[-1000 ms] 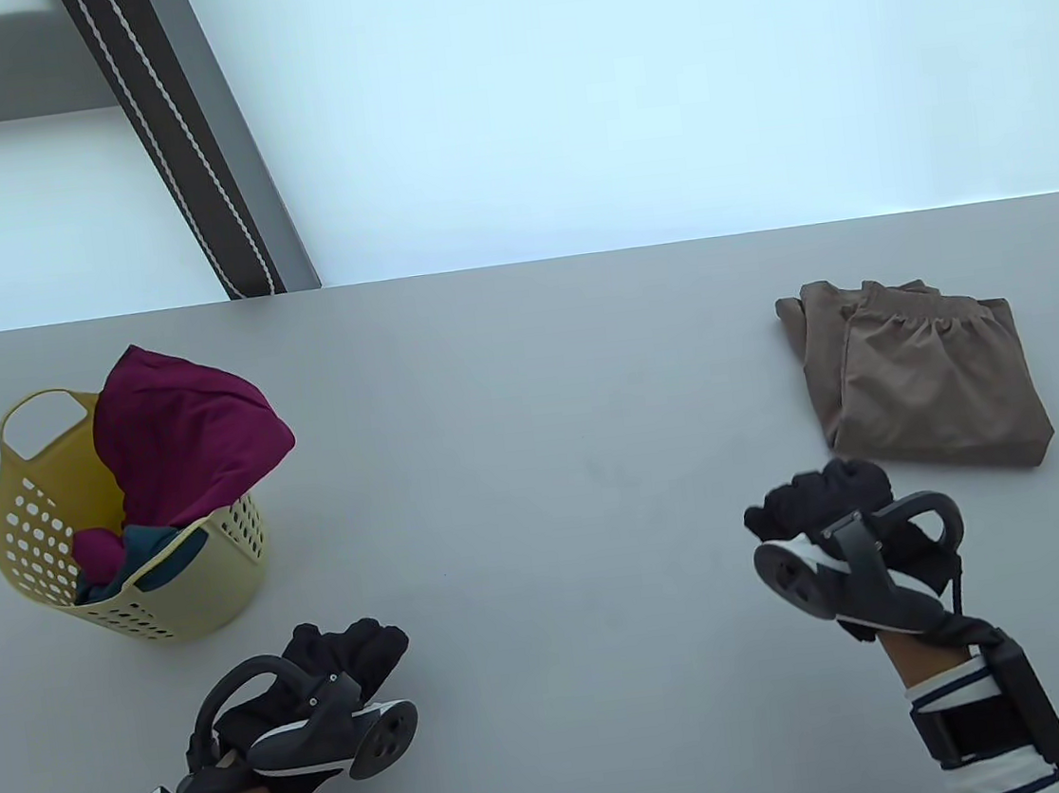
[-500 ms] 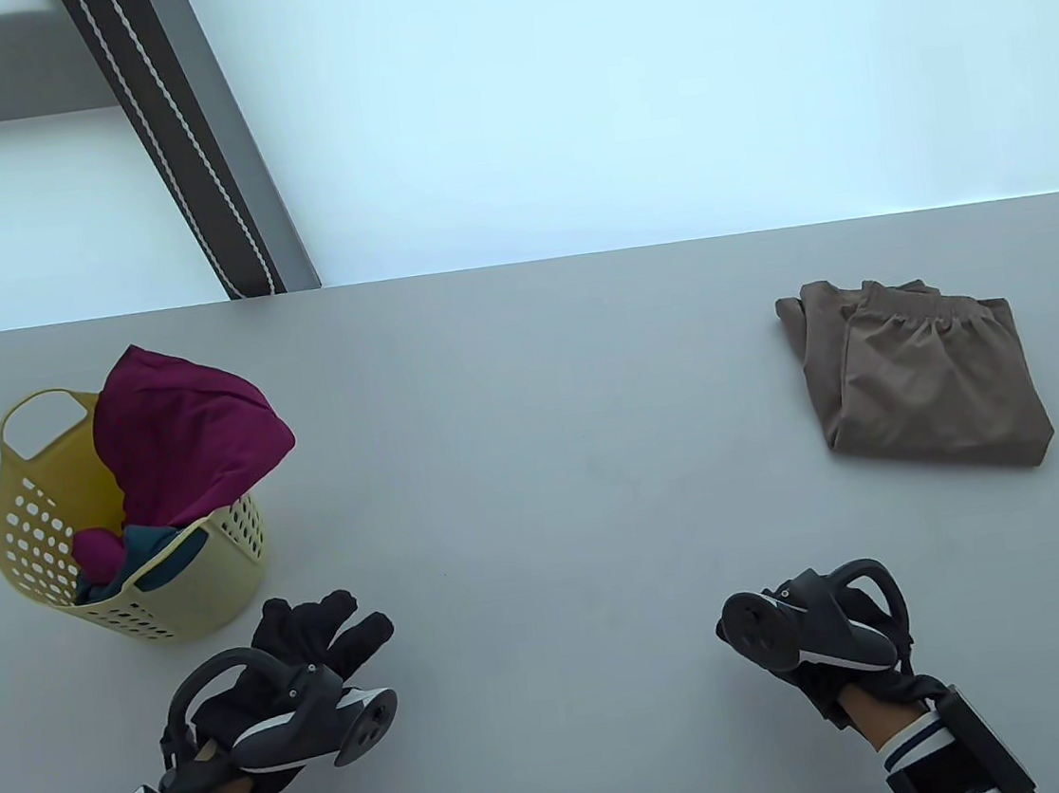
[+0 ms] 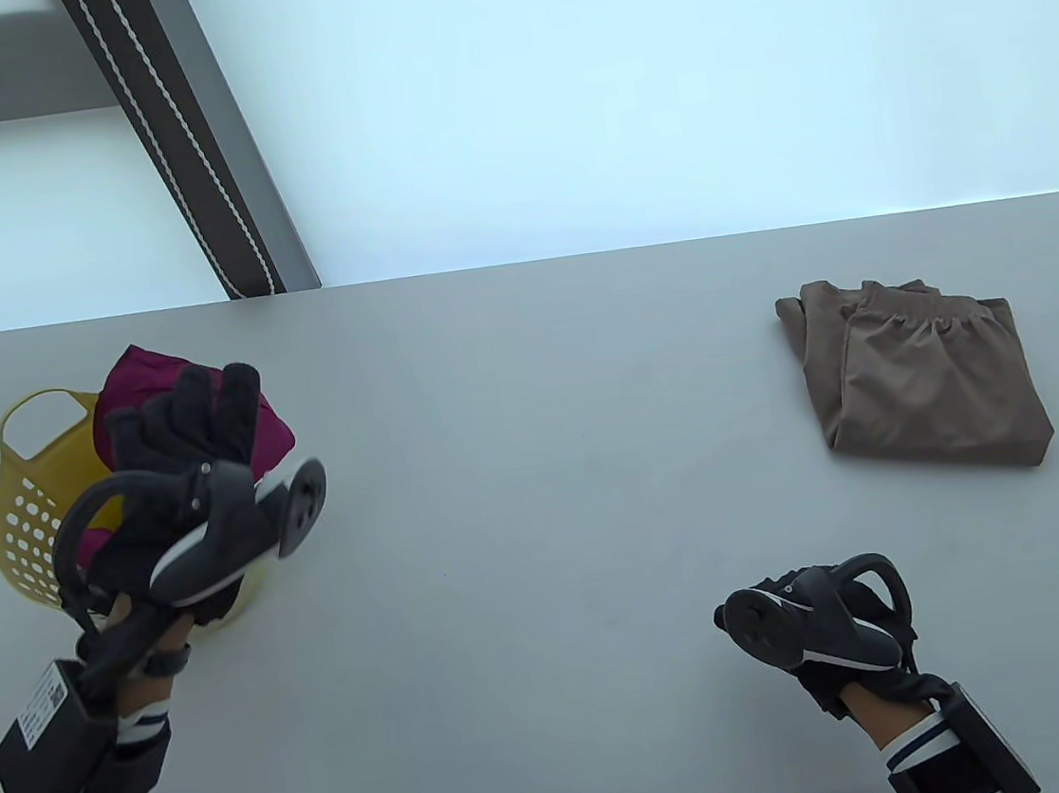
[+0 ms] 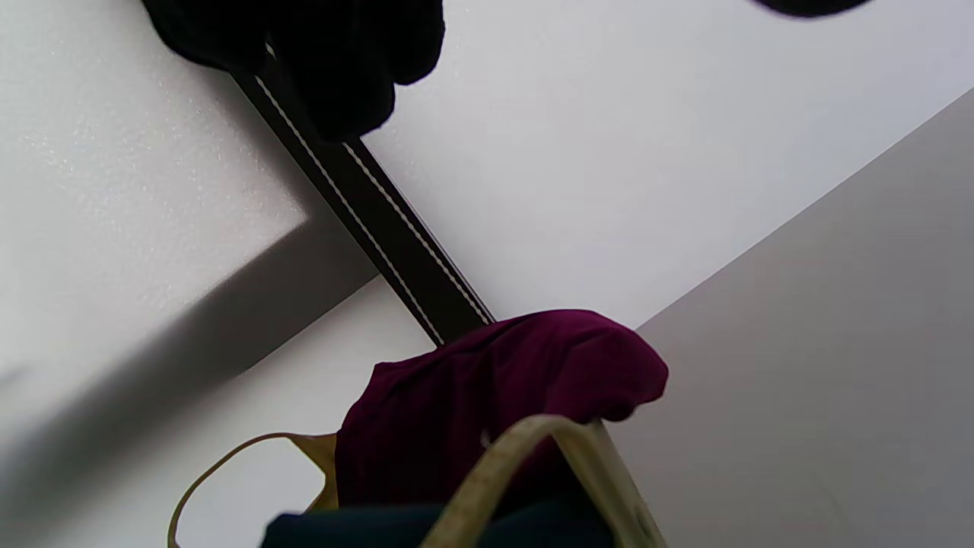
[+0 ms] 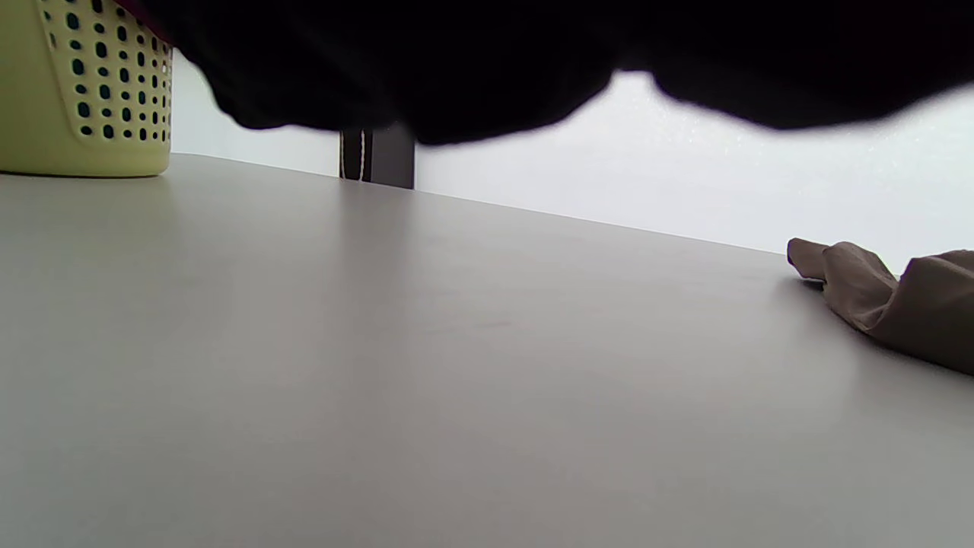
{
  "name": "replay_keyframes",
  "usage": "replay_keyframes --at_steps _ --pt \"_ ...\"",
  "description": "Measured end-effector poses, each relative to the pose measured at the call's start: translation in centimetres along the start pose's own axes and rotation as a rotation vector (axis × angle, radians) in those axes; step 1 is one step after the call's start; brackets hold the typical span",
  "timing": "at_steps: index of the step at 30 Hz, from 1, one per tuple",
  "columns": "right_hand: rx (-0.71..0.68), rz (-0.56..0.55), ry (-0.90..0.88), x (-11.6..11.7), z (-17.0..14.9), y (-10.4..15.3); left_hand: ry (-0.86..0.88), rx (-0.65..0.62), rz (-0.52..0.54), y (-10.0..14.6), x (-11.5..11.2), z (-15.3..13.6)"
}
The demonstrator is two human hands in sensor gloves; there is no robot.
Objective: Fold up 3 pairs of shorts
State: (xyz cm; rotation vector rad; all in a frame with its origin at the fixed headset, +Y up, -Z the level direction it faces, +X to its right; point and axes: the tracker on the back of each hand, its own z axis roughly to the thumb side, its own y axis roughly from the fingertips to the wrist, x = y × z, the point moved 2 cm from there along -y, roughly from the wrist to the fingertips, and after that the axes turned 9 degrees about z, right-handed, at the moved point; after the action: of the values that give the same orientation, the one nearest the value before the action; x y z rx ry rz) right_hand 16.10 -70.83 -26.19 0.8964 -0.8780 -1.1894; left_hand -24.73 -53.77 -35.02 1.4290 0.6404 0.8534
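over the basket (image 3: 15, 531), left hand (image 3: 178, 456) newly arrived

A plain grey table (image 3: 542, 510) carries two things; a yellow perforated basket (image 3: 24, 530) stands near its left end; a folded tan pair of shorts (image 3: 929, 380) lies flat near the right, well apart.

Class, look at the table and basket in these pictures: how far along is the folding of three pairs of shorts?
Done: the brown shorts lie folded on the table. In hand: the left hand, fingers spread, is above the maroon shorts in the yellow basket; nothing gripped. The right hand rests idle. Left: the maroon pair and a dark teal garment beneath it.
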Motion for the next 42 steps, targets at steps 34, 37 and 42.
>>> replay_keyframes --at_steps 34,37,42 --pt "0.012 -0.074 0.020 -0.6 -0.5 0.4 0.419 0.334 0.795 8.4 19.8 -12.1" --pt "0.015 -0.080 0.020 -0.6 -0.6 0.4 0.590 0.138 0.715 7.2 20.2 -9.5" --pt "0.020 -0.072 0.023 -0.5 -0.7 0.4 0.707 -0.165 0.359 0.6 16.3 -0.8"
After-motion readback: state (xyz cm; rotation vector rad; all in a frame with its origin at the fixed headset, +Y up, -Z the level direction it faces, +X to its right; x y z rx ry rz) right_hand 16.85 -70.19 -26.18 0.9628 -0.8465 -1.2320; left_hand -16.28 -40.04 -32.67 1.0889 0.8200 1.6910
